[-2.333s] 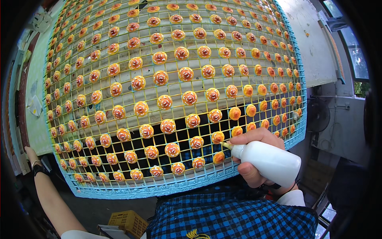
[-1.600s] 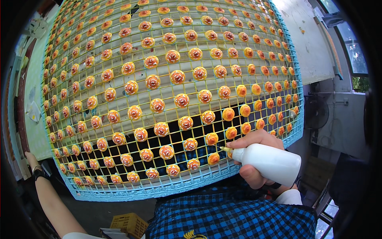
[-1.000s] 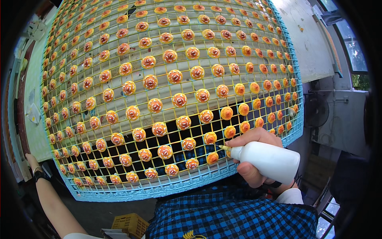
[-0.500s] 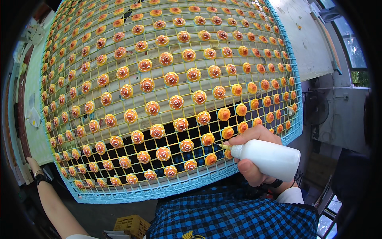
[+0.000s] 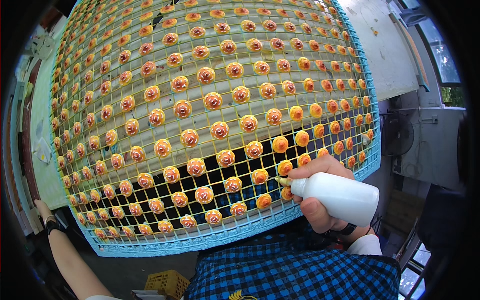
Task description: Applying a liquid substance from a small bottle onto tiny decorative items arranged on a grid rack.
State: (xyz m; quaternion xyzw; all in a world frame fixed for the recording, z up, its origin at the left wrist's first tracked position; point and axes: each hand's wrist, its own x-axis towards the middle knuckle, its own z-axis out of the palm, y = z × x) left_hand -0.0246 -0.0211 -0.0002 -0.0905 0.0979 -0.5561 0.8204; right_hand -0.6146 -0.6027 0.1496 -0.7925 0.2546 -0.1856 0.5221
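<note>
A large wire-mesh rack with a light blue frame [image 5: 215, 240] fills the view, tilted toward me. Rows of small round orange pieces [image 5: 212, 100] sit on it, most topped with white swirls; those at the right are plain orange. My right hand [image 5: 317, 192] is wrapped round a white squeeze bottle [image 5: 345, 197], its thin nozzle touching a plain orange piece [image 5: 261, 176] near the rack's lower right edge. My left hand [image 5: 44, 212], a black band at the wrist, rests at the rack's lower left corner; I cannot see whether it grips the frame.
A pale green table [image 5: 42, 125] lies under the rack's left side, a whitish worktop [image 5: 385, 45] at the upper right. A yellow plastic crate [image 5: 167, 284] stands on the floor below. My blue checked shirt [image 5: 300, 272] is at the bottom, windows at the right.
The rack has shifted slightly in view across the frames. The bottle's nozzle has moved left by a small step along the lower right pieces. My left hand has stayed at the corner.
</note>
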